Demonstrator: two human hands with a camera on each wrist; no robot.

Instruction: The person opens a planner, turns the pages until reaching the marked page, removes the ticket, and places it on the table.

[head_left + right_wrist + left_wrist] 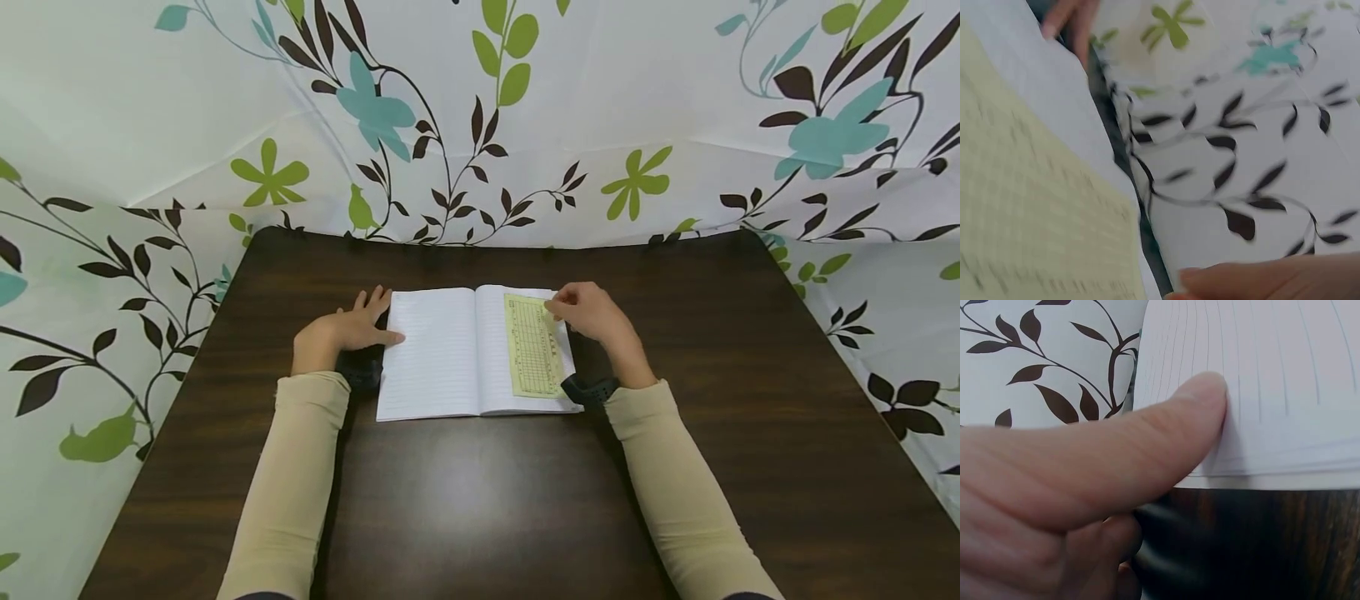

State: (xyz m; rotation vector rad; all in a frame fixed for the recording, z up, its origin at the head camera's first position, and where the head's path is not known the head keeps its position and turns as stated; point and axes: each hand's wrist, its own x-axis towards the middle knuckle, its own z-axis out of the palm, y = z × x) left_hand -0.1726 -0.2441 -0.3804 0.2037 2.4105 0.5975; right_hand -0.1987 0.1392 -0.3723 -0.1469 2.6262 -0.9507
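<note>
An open notebook (431, 358) with lined white pages lies flat on the dark table. On its right page is a yellow printed sheet (534, 346) with a grid of small boxes. My right hand (588, 315) pinches this sheet near its upper right corner, thumb against curled fingers; the exact contact is partly hidden. At the notebook's left edge is my left hand (345, 329), fingers extended beyond the edge. Its thumb (1166, 428) rests on the left page, as the left wrist view shows. The right wrist view is blurred, with the sheet (1041, 206) filling its left side.
The dark wood table (457, 508) extends on all sides of the notebook. Behind and beside it hangs a white cloth (570, 92) with a leaf and flower print. Dark bands with devices (588, 390) sit at both wrists.
</note>
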